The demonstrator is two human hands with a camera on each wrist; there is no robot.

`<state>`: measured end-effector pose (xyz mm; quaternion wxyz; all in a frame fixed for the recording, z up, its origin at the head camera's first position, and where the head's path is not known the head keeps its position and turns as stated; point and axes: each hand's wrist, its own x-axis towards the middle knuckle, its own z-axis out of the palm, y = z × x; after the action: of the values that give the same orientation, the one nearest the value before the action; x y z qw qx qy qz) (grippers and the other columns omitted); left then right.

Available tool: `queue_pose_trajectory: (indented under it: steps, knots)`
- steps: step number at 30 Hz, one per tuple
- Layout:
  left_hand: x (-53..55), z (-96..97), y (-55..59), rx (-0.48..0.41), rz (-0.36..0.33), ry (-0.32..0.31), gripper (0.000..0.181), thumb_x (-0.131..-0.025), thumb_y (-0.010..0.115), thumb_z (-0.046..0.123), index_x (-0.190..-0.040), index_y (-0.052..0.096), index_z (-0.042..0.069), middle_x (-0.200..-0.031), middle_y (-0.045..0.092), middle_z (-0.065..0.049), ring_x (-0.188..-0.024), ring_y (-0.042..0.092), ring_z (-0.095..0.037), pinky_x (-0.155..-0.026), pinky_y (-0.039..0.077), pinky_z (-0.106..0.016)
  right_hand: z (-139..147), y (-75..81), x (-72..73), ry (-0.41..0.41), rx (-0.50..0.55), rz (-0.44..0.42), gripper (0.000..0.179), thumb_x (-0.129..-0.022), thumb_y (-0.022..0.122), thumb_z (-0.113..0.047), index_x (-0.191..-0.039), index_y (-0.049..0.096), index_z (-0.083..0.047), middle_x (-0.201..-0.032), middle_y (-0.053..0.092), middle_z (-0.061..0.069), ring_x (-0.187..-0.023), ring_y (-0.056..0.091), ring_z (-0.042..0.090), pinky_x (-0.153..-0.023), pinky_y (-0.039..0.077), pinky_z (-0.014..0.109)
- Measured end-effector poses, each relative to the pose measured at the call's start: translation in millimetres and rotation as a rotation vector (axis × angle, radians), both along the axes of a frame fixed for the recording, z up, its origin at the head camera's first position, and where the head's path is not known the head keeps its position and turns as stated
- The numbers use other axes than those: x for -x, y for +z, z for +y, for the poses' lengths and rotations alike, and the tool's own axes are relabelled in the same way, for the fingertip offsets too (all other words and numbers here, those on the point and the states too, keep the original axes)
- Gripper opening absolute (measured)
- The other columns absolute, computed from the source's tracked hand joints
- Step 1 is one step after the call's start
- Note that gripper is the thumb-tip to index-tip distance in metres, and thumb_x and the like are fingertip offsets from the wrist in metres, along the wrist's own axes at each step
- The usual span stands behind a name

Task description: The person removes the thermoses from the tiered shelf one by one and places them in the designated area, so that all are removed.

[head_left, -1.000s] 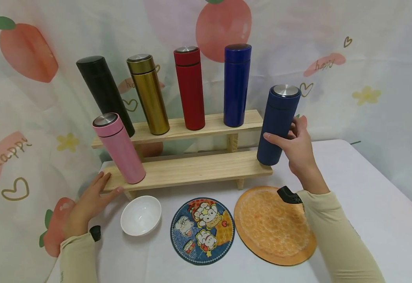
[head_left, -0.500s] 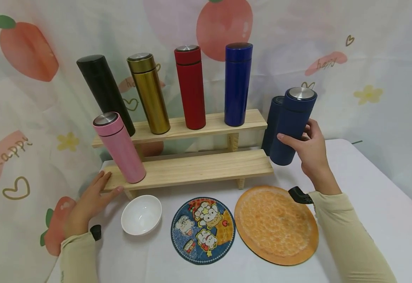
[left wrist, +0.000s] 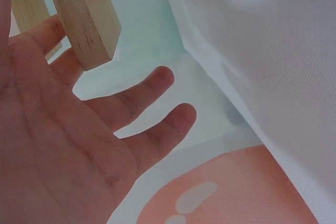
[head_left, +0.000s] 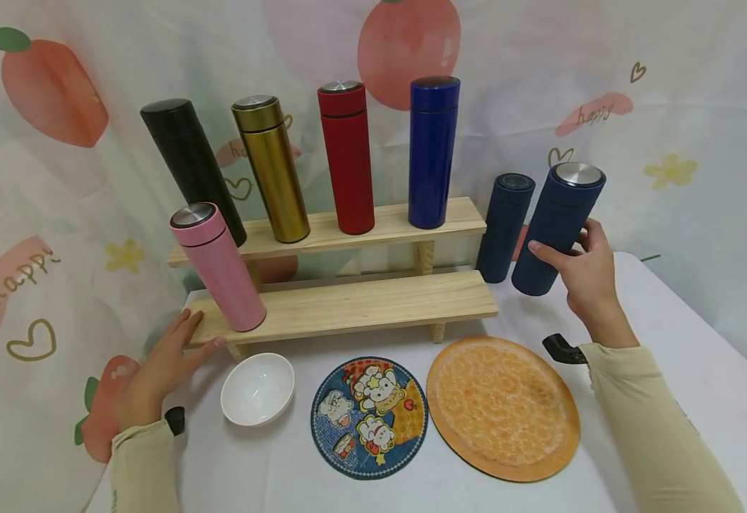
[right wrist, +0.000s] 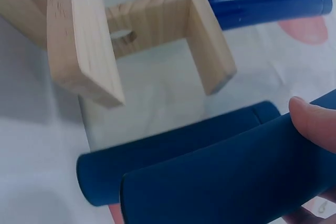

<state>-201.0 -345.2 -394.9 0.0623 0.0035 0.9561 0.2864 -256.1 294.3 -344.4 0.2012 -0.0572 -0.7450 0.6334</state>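
Note:
My right hand (head_left: 587,267) grips a navy blue thermos (head_left: 555,231) with a steel-topped lid, thumb across its front, tilted beside the shelf's right end. A second navy thermos (head_left: 505,228) stands just left of it, behind; in the right wrist view the held thermos (right wrist: 226,174) overlaps it. My left hand (head_left: 164,363) rests against the left end of the lower plank of a two-tier wooden shelf (head_left: 367,305). In the left wrist view its fingers (left wrist: 160,140) are spread and fairly straight at the plank's end. A pink thermos (head_left: 219,271) stands on that plank beside this hand.
Black (head_left: 194,167), gold (head_left: 273,171), red (head_left: 349,160) and bright blue (head_left: 434,153) thermoses line the upper plank. In front of the shelf lie a white bowl (head_left: 258,390), a round cartoon mat (head_left: 369,420) and a round orange-brown mat (head_left: 503,410). A fruit-print cloth (head_left: 687,214) hangs behind.
My right hand has carried the navy thermos rightward, off the lower plank's right end. The second navy thermos behind it has come into view. My left hand stays in place.

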Motion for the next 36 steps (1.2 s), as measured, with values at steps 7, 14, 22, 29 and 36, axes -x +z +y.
queue_pose_trajectory:
  steps: [7,14,22,29,36]
  knots:
    - [0.2,-2.1,-1.8,0.0,0.002,-0.003,0.103,-0.103,0.063,0.06,-0.169,0.014,-0.002,-0.174,0.002,-0.031,-0.155,0.008,-0.061,-0.115,0.018,-0.081,13.4,-5.6,13.9,-0.018,-0.038,-0.037,0.085,-0.099,0.079,-0.019,-0.169,0.029,-0.02,-0.161,0.04,0.01,-0.137,0.045,0.026,-0.124,0.033,0.052]
    - [0.9,-4.0,-5.2,0.002,0.004,0.003,0.104,-0.103,0.063,0.061,-0.169,0.014,-0.001,-0.175,0.002,-0.03,-0.155,0.009,-0.06,-0.115,0.019,-0.081,22.4,-7.7,28.4,-0.004,-0.081,-0.067,0.086,-0.101,0.076,-0.022,-0.171,0.025,-0.018,-0.17,0.034,0.012,-0.149,0.039,0.028,-0.125,0.031,0.051]
    - [0.0,-3.0,-4.3,-0.01,0.021,-0.011,0.102,-0.104,0.063,0.059,-0.168,0.015,-0.003,-0.175,0.003,-0.03,-0.156,0.01,-0.06,-0.116,0.019,-0.079,30.5,-17.6,46.6,-0.006,-0.119,-0.096,0.087,-0.103,0.074,-0.026,-0.172,0.021,-0.015,-0.173,0.029,0.014,-0.156,0.032,0.029,-0.125,0.031,0.049]
    - [-1.7,-1.5,-2.3,-0.011,0.016,-0.007,0.102,-0.104,0.064,0.058,-0.169,0.015,-0.003,-0.175,0.002,-0.03,-0.156,0.01,-0.059,-0.116,0.019,-0.079,37.9,-31.5,63.2,-0.031,-0.081,-0.12,0.085,-0.102,0.075,-0.028,-0.17,0.025,-0.013,-0.17,0.032,0.014,-0.152,0.038,0.025,-0.123,0.034,0.044]
    - [-1.4,0.0,-0.6,0.002,0.021,-0.005,0.101,-0.104,0.064,0.058,-0.169,0.015,-0.003,-0.175,0.003,-0.03,-0.156,0.011,-0.059,-0.116,0.02,-0.079,41.0,-37.9,73.2,-0.042,-0.079,-0.135,0.085,-0.102,0.074,-0.03,-0.169,0.026,-0.013,-0.171,0.032,0.013,-0.152,0.039,0.024,-0.124,0.034,0.043]
